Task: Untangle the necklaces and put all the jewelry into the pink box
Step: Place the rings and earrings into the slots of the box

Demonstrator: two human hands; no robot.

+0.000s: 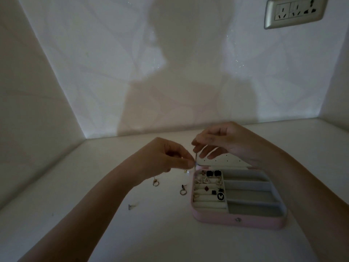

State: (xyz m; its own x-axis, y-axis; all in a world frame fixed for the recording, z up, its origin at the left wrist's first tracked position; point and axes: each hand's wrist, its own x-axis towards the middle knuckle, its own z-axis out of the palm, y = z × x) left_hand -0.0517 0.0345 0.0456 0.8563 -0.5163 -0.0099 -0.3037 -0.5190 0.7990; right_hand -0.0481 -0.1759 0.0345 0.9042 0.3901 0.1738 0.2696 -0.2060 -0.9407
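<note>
A thin necklace chain [195,157] runs between my two hands above the white table. My left hand [170,157] pinches its lower end between thumb and fingertips. My right hand [219,140] pinches the upper end, with its other fingers spread. Just below and right lies the open pink box [239,222], with several earrings in its left slots and bare grey compartments on the right. Loose on the table are a ring earring [155,182], a dark-topped ring earring [182,190], a small piece [130,206] and a bead piece [187,171] under my left hand.
Walls close in on the white table [94,224] at the left, back and right. A wall socket [294,12] sits high at the right. The box's open lid [226,159] lies behind the tray, partly hidden by my right hand.
</note>
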